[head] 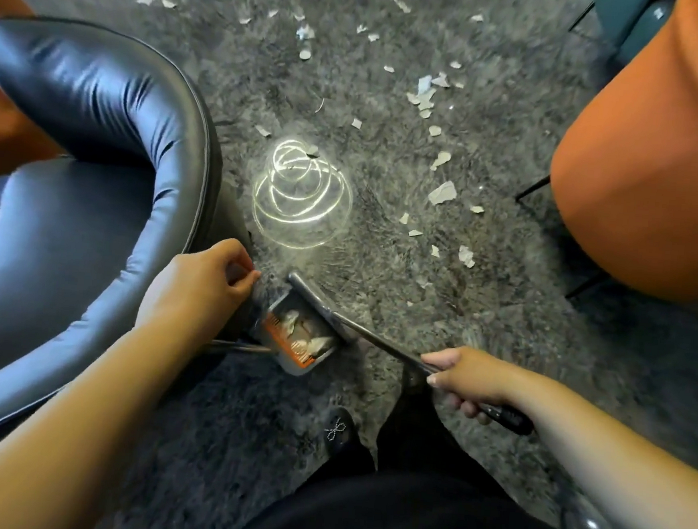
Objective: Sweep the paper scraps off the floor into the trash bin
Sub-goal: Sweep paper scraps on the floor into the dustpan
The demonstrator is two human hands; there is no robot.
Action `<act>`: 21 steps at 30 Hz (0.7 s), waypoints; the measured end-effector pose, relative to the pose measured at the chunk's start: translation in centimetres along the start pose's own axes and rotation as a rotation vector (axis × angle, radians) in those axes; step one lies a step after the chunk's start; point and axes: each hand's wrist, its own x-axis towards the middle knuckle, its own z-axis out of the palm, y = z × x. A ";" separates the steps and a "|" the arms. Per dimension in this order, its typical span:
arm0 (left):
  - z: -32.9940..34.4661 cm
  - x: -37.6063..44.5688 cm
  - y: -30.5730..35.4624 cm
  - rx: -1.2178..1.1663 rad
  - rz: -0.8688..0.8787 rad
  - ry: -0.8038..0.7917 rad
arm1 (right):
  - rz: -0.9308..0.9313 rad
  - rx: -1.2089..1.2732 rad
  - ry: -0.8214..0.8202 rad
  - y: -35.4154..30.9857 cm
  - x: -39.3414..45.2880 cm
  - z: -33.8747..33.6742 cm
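Nearest, a black shoe (340,430) stands on the grey carpet (382,250). The right hand (465,378) grips the dark handle of a broom (327,304), whose head rests against the open mouth of a small dustpan (297,341). A few paper scraps lie inside the dustpan. The left hand (200,282) has its fingers curled, pinching something at the dustpan's far edge; what it holds is unclear. A black leather chair (96,169) stands to the left, an orange chair (656,163) to the right. Beyond, paper scraps (442,192) lie scattered over the carpet.
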 end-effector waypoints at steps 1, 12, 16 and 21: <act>-0.2 0.6 0.5 0.002 0.045 -0.012 | 0.005 0.054 0.022 0.4 -0.1 -0.3; 2.0 10.2 10.4 0.103 0.353 -0.042 | 0.066 0.467 0.270 4.9 -0.7 -8.2; 3.8 15.0 15.5 0.164 0.406 -0.099 | 0.088 0.481 0.362 6.2 -0.8 -13.9; 4.7 19.4 20.2 0.254 0.492 -0.182 | 0.142 0.469 0.435 7.9 0.2 -20.7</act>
